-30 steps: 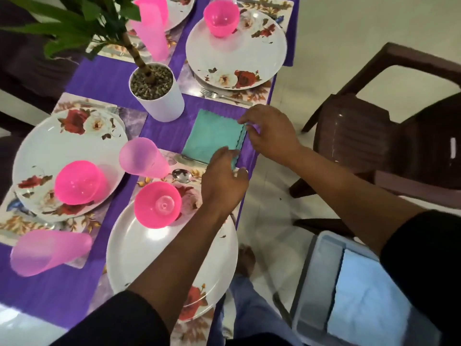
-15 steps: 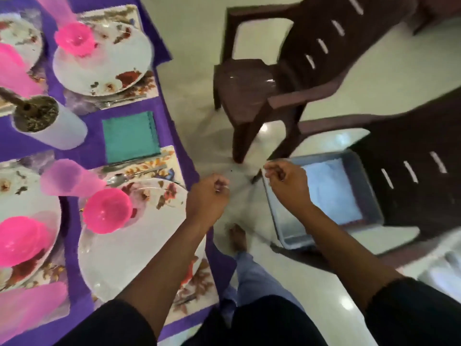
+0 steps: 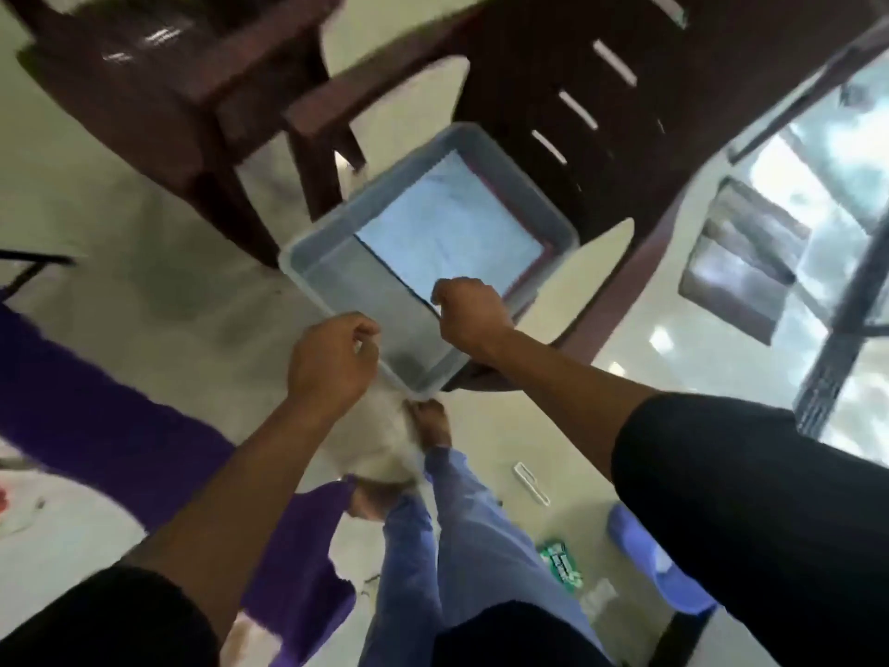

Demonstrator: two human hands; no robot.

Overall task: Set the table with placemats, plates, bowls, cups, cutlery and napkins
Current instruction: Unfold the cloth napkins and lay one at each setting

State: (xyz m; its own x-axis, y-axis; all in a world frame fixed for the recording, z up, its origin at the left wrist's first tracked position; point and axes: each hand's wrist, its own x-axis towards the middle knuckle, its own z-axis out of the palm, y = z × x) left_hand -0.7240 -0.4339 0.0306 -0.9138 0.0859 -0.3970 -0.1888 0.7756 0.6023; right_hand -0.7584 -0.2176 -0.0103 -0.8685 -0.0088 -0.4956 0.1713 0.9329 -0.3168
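Pale tiled floor (image 3: 158, 262) below; both hands curled, holding nothing. Right hand (image 3: 469, 312) hovers over the grey plastic tub (image 3: 336, 274), left hand (image 3: 332, 361) at its near rim, light-blue napkin (image 3: 450, 228) lying inside, dark chair (image 3: 601, 89) behind.

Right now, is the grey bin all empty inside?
No, a light blue folded cloth lies flat in the far part of the grey bin, which sits on a dark brown chair.
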